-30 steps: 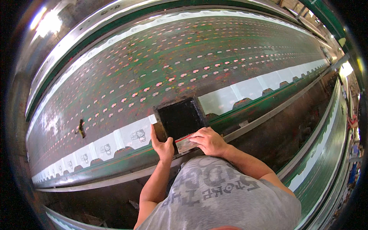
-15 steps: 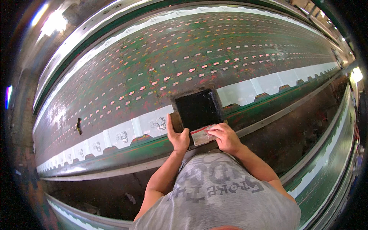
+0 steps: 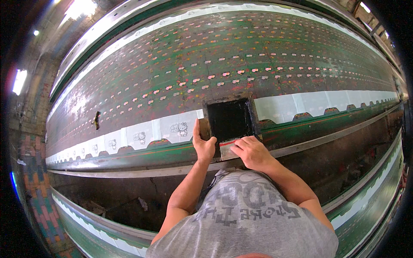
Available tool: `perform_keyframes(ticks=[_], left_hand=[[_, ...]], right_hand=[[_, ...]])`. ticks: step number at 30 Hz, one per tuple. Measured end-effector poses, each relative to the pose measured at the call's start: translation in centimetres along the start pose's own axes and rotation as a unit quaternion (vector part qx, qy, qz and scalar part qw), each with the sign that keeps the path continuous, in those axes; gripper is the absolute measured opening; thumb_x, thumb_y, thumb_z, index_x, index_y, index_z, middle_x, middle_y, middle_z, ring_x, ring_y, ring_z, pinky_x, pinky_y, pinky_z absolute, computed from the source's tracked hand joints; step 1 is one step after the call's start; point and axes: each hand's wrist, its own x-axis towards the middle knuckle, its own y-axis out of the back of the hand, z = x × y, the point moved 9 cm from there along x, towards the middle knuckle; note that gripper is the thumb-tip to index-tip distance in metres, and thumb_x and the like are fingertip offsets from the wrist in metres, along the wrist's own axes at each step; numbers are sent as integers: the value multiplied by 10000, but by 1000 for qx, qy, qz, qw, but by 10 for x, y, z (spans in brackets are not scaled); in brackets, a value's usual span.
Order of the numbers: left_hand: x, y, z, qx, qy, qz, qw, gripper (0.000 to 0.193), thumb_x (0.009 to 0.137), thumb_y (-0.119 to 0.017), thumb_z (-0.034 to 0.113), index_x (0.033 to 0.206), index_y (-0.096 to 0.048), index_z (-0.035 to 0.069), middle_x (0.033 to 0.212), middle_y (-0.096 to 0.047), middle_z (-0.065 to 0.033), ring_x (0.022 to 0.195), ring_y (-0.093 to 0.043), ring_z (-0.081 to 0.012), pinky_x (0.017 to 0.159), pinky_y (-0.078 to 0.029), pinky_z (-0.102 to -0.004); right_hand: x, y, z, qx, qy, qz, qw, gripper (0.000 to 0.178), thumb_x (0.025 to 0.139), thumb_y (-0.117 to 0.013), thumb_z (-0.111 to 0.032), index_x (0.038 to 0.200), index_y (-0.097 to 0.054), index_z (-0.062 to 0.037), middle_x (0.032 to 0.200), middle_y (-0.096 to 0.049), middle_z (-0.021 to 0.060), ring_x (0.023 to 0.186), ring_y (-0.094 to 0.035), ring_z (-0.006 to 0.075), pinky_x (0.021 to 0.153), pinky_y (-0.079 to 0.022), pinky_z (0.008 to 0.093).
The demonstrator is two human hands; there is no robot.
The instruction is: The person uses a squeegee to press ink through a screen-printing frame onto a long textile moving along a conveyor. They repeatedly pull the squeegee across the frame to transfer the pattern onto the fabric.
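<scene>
A square screen-printing frame (image 3: 255,116) with a black inner surface (image 3: 230,118) lies over a strip of white fabric pieces (image 3: 161,129) at the near edge of a long table. My left hand (image 3: 204,145) grips the frame's left side, forefinger stretched along the outside and thumb over the near corner. At the frame's near end, my right hand (image 3: 254,152) is closed on a flat, pale squeegee (image 3: 226,152) with a red line along its upper edge. Black outlines of a cartoon cat (image 3: 182,129) show on the fabric left of the frame.
The long green table (image 3: 172,94) carries rows of small pink and white marks. A small dark object (image 3: 97,121) rests at its left. White fabric (image 3: 309,103) continues to the right. Behind a metal rail (image 3: 129,173) runs a dark aisle, with another table (image 3: 365,195) at lower right.
The view has shifted, so the table and frame appear a little farther right. Both hands keep their holds, and the right hand with the squeegee stays at the frame's near end.
</scene>
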Motion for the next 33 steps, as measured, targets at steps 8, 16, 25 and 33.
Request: perform_keyframes(ticks=[8, 16, 25, 33], left_hand=[[4, 3, -15, -72, -7, -7, 997, 756, 1041, -753, 41, 1738, -462, 31, 1585, -629, -151, 1356, -636, -203, 1143, -521, -359], [16, 10, -23, -48, 37, -52, 997, 777, 986, -820, -5, 1695, -506, 42, 1342, -693, -73, 1121, -678, -154, 990, -571, -326], [15, 11, -27, -64, 38, -61, 995, 763, 986, -825, -16, 1677, -503, 26, 1374, -683, -88, 1163, -689, -169, 1009, -584, -328], [13, 9, -30, -77, 46, -78, 993, 773, 1012, -813, -8, 1704, -470, 36, 1414, -690, -121, 1220, -691, -190, 1047, -580, -353]], right_hand=[[48, -6, 47, -7, 0, -118, 993, 240, 891, -683, -57, 1102, -793, -88, 1044, -727, 131, 1052, -715, 350, 949, -592, 473], [114, -19, 123, 2, -94, -36, 995, 385, 894, -636, 23, 1213, -831, -68, 1170, -773, 160, 1166, -723, 377, 1069, -588, 497], [80, -29, 85, -11, -112, -77, 991, 475, 878, -641, 62, 1306, -800, -69, 1191, -757, 134, 1165, -692, 382, 1067, -543, 507], [29, -21, 24, -14, -93, -49, 994, 387, 953, -659, -36, 1315, -782, -97, 1142, -742, 118, 1090, -680, 362, 998, -555, 499]])
